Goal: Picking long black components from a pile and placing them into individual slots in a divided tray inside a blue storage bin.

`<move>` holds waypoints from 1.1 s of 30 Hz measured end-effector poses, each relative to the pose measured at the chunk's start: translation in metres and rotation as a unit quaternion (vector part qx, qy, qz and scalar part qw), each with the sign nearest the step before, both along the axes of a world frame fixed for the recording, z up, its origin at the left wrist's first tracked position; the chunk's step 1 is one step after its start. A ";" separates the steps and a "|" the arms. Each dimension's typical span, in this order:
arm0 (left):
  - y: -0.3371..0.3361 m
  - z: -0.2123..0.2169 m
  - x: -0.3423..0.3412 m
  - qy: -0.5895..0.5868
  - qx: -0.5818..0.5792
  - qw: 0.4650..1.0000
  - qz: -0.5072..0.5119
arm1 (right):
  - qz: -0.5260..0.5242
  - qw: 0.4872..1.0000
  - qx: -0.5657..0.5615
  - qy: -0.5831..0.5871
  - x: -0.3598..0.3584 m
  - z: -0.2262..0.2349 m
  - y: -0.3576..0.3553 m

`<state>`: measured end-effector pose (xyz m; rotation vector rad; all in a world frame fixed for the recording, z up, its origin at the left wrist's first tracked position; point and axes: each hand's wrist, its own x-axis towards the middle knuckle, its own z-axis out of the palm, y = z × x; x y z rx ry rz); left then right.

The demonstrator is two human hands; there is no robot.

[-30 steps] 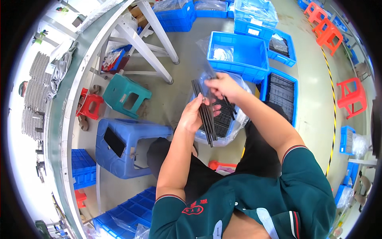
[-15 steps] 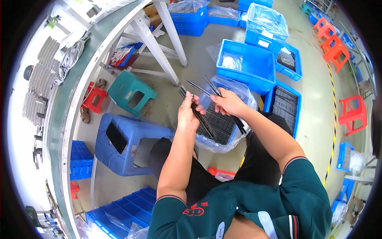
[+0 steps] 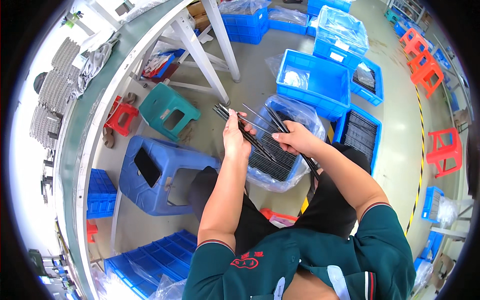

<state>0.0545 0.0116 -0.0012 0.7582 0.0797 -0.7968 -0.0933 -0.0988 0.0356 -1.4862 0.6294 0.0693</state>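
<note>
My left hand [image 3: 237, 135] is closed round a bundle of thin dark rods [image 3: 260, 146], which slant from upper left to lower right. In my right hand [image 3: 295, 138] is another bundle of dark rods [image 3: 276, 119], with its lower ends sticking out below the fingers. One or two rods run slantwise between the two hands. Both hands are held over a blue bin [image 3: 313, 111] lined with clear plastic film. Rows of dark rods [image 3: 272, 169] fill that bin between my knees. What the rods are for cannot be made out.
Beyond it stands a larger blue crate [image 3: 315, 75] with some clear plastic inside. A blue crate of dark rods [image 3: 361, 131] is at the right. On my left are a blue stool [image 3: 170, 182] bearing a black phone [image 3: 147, 167], a green stool [image 3: 162, 107] and a white-legged workbench [image 3: 202, 62].
My right hand has moved slightly right and down with its rods, away from my left hand. The gap between the hands is wider. My left hand stays nearly in place.
</note>
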 end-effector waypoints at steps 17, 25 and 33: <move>-0.019 -0.012 -0.024 -0.090 0.130 0.987 -0.028 | -0.112 0.992 -0.064 -0.014 0.021 -0.002 -0.009; -0.014 0.001 -0.044 -0.044 0.098 0.961 -0.254 | -0.106 0.973 0.191 -0.073 0.026 -0.013 -0.033; -0.001 -0.003 -0.051 -0.041 0.057 0.907 -0.415 | -0.354 0.925 0.049 -0.131 0.030 -0.018 -0.100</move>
